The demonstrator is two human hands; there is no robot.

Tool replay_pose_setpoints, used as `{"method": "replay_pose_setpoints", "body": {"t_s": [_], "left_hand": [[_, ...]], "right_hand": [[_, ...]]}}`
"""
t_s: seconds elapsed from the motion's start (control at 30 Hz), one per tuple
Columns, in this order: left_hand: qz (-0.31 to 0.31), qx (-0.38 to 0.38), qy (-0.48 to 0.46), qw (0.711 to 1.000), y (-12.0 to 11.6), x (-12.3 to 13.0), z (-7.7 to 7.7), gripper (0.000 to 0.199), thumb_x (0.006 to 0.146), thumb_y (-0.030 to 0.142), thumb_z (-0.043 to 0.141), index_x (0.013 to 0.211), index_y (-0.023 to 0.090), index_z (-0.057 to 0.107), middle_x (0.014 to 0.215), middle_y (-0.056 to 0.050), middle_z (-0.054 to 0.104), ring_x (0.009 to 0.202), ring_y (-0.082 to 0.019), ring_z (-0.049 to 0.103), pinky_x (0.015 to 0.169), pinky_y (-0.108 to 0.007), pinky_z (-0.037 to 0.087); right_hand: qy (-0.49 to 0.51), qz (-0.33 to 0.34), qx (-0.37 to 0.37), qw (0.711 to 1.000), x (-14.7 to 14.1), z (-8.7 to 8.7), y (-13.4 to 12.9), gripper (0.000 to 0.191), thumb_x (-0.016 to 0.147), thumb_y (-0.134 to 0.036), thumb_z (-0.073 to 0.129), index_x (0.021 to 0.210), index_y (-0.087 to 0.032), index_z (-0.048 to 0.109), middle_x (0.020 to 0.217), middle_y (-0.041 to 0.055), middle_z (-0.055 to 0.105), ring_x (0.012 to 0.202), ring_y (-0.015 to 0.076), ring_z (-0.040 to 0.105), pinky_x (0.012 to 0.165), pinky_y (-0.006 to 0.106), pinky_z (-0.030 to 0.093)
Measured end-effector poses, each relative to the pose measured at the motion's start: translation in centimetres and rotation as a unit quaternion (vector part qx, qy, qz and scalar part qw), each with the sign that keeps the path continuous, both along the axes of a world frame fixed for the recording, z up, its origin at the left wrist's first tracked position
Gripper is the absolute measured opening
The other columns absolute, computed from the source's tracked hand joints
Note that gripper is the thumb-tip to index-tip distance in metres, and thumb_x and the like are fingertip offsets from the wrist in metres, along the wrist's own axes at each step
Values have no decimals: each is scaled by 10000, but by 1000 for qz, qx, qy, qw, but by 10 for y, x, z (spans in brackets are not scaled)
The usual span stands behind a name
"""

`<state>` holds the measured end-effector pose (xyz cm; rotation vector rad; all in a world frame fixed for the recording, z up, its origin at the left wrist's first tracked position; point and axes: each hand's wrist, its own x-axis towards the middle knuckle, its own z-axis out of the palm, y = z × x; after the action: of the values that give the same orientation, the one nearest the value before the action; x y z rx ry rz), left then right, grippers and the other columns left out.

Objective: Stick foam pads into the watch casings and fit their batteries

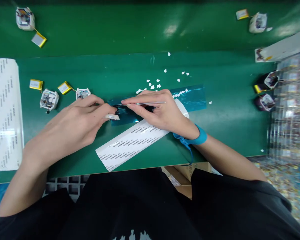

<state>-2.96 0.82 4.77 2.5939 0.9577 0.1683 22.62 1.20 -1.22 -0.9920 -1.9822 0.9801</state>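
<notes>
My left hand (80, 120) is closed around a small white plastic part (112, 117), most of which the fingers hide. Pinched in my right hand (155, 110) is a thin pair of metal tweezers (153, 103), its tip pointing left towards the left fingertips. Beneath both hands lies a strip of blue film (196, 100), partly covered. A white printed backing sheet (130, 143) slants across the mat under my right wrist. Small round white stickers (152, 87) are scattered just beyond the right hand. Behind the left hand sits an open white housing (82, 93) wired to a yellow-edged battery (64, 87).
Another open housing (49, 99) with its battery (36, 84) lies at left, beside a stack of printed sheets (5, 113). One more housing (25, 18) is at the far left. Dark housings (265, 102) and clear plastic trays (290, 100) stand at right on the green mat (227, 133).
</notes>
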Motion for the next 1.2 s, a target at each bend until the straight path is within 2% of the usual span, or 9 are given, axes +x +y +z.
{"method": "replay_pose_setpoints", "body": {"t_s": [0.17,0.3,0.43,0.5,0.67,0.77,0.87,1.03,1.2], "left_hand": [[21,32,-12,999,-1,6,-9,280,991,190,423,1043,267,687,864,-67,656,872,-277,655,846,-459,572],[8,40,-14,999,-3,9,-5,295,983,154,439,1018,286,702,821,-60,674,986,-305,658,941,-530,538],[56,-45,-170,983,-13,13,8,213,1012,193,504,1124,274,666,1023,-15,755,1051,-257,685,996,-497,533],[174,-146,-319,920,-15,17,10,160,1011,203,540,1133,248,633,1067,-5,753,976,-219,719,868,-414,585],[352,-464,-477,658,-5,25,-8,107,953,165,546,875,179,618,849,-82,770,751,-209,731,632,-311,559],[359,-550,-466,592,-3,30,-19,137,923,179,559,805,157,625,825,-138,774,662,-202,692,620,-316,556],[357,-551,-459,598,-9,36,-23,146,917,201,595,814,136,676,821,-129,765,628,-170,651,587,-284,534],[416,-389,-470,674,-16,40,-23,113,835,178,731,727,152,707,705,-16,677,560,-90,582,556,-210,500],[452,-387,-492,636,-17,42,-20,117,816,200,752,764,164,654,688,-1,682,598,-135,695,622,-246,609]], "right_hand": [[-56,34,92,994,-5,-7,-5,232,1051,-251,549,1133,-253,766,1097,15,788,958,195,735,820,339,603],[-82,-38,123,988,1,4,-4,232,1052,-261,555,1173,-302,749,1201,-6,761,958,200,730,878,370,615],[-64,-108,125,984,16,15,-5,222,1049,-351,596,1225,-340,730,1264,-13,737,979,224,731,911,398,623],[-75,-119,147,979,22,15,-9,222,1048,-349,605,1233,-344,727,1276,-18,733,1000,226,734,919,386,623],[-142,-108,280,943,27,16,-18,308,1045,-217,602,1333,-309,656,1305,-16,714,1011,205,753,866,340,643],[-141,-90,367,915,26,22,-18,432,1007,-103,628,1402,-275,593,1281,14,716,1009,190,764,805,308,654],[-111,-69,417,900,25,28,-19,435,979,-50,650,1391,-177,590,1236,64,726,1017,179,766,780,280,659],[-161,26,411,897,24,38,-26,199,1011,-174,662,1203,-195,709,1234,42,731,892,157,772,710,259,653],[-174,64,402,897,20,41,-31,212,967,-162,725,1177,-140,716,1221,66,732,867,179,766,691,300,668]]}}
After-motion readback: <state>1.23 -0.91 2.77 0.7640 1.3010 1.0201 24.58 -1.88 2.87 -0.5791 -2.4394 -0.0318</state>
